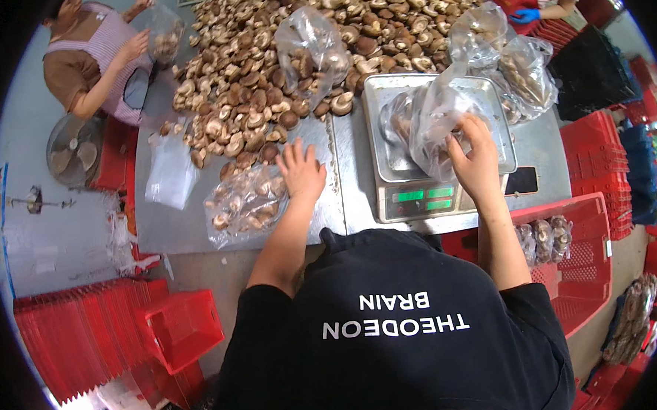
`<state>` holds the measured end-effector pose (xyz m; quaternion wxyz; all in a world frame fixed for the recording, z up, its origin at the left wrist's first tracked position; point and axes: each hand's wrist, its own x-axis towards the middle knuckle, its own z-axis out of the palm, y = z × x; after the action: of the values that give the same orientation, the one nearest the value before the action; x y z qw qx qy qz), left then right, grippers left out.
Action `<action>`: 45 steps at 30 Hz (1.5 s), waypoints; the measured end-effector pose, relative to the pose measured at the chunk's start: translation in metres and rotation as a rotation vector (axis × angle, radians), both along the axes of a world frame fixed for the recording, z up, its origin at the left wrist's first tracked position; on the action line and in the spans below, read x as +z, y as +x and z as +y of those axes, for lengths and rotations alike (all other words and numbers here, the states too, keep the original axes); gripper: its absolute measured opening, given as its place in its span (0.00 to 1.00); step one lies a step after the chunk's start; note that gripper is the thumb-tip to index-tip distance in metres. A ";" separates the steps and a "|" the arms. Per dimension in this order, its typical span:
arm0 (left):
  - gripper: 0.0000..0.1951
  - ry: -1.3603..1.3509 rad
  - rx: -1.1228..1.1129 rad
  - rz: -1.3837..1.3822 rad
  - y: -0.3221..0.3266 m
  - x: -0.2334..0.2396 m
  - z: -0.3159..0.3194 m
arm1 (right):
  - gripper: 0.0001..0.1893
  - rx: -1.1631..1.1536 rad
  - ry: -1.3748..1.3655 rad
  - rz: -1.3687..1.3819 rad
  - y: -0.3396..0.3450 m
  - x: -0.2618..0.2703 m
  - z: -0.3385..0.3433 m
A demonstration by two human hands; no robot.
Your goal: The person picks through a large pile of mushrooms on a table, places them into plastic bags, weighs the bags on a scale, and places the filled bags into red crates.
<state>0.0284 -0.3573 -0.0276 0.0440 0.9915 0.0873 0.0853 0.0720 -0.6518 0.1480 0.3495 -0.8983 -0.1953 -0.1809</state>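
My right hand [475, 155] pinches the loose mouth of a clear plastic bag of mushrooms [413, 120], which rests on the steel pan [385, 166] of a digital scale [387, 204]. Green digits are lit on the scale's display. Fingers spread, my left hand [304, 171] holds nothing and hovers over or rests by the near edge of a heap of shiitake mushrooms [256, 106]; contact is hard to tell. Just left of that wrist lies a filled clear bag of mushrooms [248, 206] on the steel table [356, 203].
Flat empty bags [172, 171] lie at the table's left. An upright bag [312, 55] stands amid the heap, and filled bags [525, 75] sit right of the scale. A red crate [583, 281] with packed bags is at lower right. Co-workers [101, 61] stand across the table.
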 end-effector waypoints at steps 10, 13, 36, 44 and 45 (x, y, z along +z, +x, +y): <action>0.21 -0.034 -0.227 -0.186 -0.023 -0.006 0.009 | 0.22 -0.260 -0.049 -0.063 0.000 -0.002 -0.056; 0.20 -0.533 -0.210 -0.105 -0.024 0.019 -0.016 | 0.30 -0.182 -0.207 -0.006 -0.010 0.006 -0.035; 0.24 -1.558 -0.355 0.069 0.082 0.131 -0.152 | 0.24 0.025 1.155 0.399 -0.011 -0.003 -0.081; 0.07 -1.395 -0.045 -0.114 -0.018 0.146 0.004 | 0.19 -0.536 0.760 0.263 -0.032 -0.036 -0.196; 0.07 -1.414 0.102 -0.112 -0.023 0.147 0.017 | 0.19 -0.573 0.752 0.224 -0.033 -0.039 -0.204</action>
<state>0.0058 -0.3398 0.1194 0.6773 0.7142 0.1657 0.0611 0.0389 -0.8556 0.1086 0.6048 -0.7414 0.1776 -0.2303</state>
